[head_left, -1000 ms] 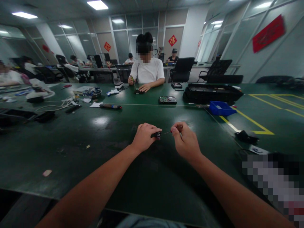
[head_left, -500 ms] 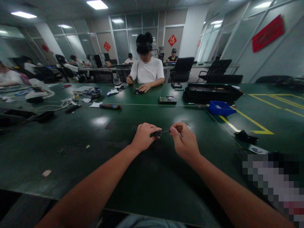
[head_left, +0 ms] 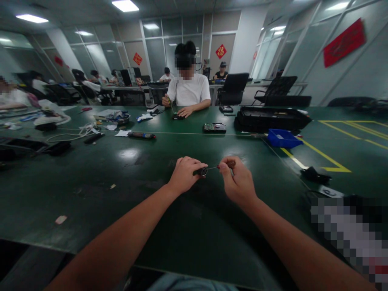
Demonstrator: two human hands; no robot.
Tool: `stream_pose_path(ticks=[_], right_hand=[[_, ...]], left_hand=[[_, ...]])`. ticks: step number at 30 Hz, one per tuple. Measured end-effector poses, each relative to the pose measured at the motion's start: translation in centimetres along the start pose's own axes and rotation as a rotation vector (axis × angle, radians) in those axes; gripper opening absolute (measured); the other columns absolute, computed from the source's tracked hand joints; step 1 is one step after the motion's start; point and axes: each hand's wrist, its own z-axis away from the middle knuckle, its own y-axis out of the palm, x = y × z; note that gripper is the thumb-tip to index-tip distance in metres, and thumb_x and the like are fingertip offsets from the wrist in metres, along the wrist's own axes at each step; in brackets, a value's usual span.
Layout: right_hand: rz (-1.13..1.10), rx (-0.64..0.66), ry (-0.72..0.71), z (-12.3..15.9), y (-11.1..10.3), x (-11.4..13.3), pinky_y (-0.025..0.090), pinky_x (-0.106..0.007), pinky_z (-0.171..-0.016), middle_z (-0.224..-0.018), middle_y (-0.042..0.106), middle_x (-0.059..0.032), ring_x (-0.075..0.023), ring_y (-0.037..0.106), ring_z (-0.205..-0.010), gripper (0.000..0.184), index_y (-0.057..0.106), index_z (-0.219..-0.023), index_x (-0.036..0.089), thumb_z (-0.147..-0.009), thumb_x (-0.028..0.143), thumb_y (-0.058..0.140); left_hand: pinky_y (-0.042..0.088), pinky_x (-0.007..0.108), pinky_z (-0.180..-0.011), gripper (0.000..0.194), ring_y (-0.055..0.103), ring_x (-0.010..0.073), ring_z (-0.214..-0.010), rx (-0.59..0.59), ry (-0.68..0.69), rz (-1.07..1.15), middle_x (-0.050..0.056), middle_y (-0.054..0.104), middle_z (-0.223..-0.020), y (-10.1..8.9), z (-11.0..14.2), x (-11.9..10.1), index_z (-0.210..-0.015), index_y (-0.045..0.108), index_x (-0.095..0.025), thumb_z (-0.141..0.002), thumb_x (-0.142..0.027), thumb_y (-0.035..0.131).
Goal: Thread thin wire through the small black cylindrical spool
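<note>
Head view: the left hand grips a small black part, and its round end pokes out. The right hand pinches a thin screwdriver that points at the black part. I cannot tell if they touch. Both are over the green surface, nearer than the blue bin.

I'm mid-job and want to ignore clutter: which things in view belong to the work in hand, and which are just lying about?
In the work:
thin-shafted tool, held in the right hand
small dark part, held in the left hand

Apparently just lying about, untouched:
blue bin
unit with a green circuit board
long black case
white cable
</note>
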Motion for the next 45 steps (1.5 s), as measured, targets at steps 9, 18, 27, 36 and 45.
stream_pose_path(ticks=[9,18,27,36,45], right_hand=[[0.074,0.063,-0.091,-0.2,0.0,0.5,0.045,-0.032,-0.066,-0.083,0.066,-0.0061,-0.0203,0.064,-0.073,0.013,0.055,-0.098,0.020,-0.099,0.030,0.046],[0.098,0.043,-0.107,-0.1,0.1,0.3,0.045,-0.033,-0.066,-0.082,0.066,-0.0059,-0.0213,0.064,-0.073,0.011,0.054,-0.096,0.021,-0.099,0.029,0.047],[0.169,0.120,-0.119,-0.3,0.3,0.2,0.045,-0.034,-0.068,-0.083,0.066,-0.0068,-0.0215,0.063,-0.075,0.010,0.055,-0.096,0.020,-0.099,0.026,0.047],[0.190,0.147,-0.058,-0.5,0.3,-0.4,0.044,-0.033,-0.069,-0.082,0.065,-0.0060,-0.0204,0.062,-0.075,0.011,0.055,-0.096,0.020,-0.099,0.028,0.048],[0.202,-0.052,-0.063,-0.9,-0.2,-0.8,0.044,-0.035,-0.073,-0.084,0.061,-0.0062,-0.0206,0.058,-0.078,0.020,0.057,-0.090,0.020,-0.099,0.036,0.049]], left_hand=[[0.041,0.044,-0.093,0.041,0.059,0.0256,-0.106,0.027,-0.025,0.006,0.002,0.073,-0.113,0.3,-0.1,0.2,-0.123,0.070,-0.033,-0.083,-0.038,0.078],[0.041,0.044,-0.093,0.045,0.058,0.0259,-0.107,0.112,-0.025,0.028,0.003,0.072,-0.112,0.2,0.0,0.2,-0.130,0.067,-0.033,-0.086,-0.043,0.073],[0.042,0.044,-0.093,0.050,0.057,0.0262,-0.105,0.199,-0.037,0.025,0.004,0.069,-0.110,0.5,0.0,0.4,-0.137,0.060,-0.034,-0.089,-0.047,0.068],[0.044,0.045,-0.095,0.049,0.059,0.0256,-0.105,0.182,-0.041,0.053,0.004,0.070,-0.112,0.6,0.0,0.6,-0.138,0.059,-0.034,-0.090,-0.039,0.068],[0.047,0.043,-0.097,0.042,0.063,0.0251,-0.109,-0.005,-0.133,0.155,0.004,0.074,-0.117,0.3,0.0,0.3,-0.124,0.068,-0.026,-0.084,-0.029,0.078]])
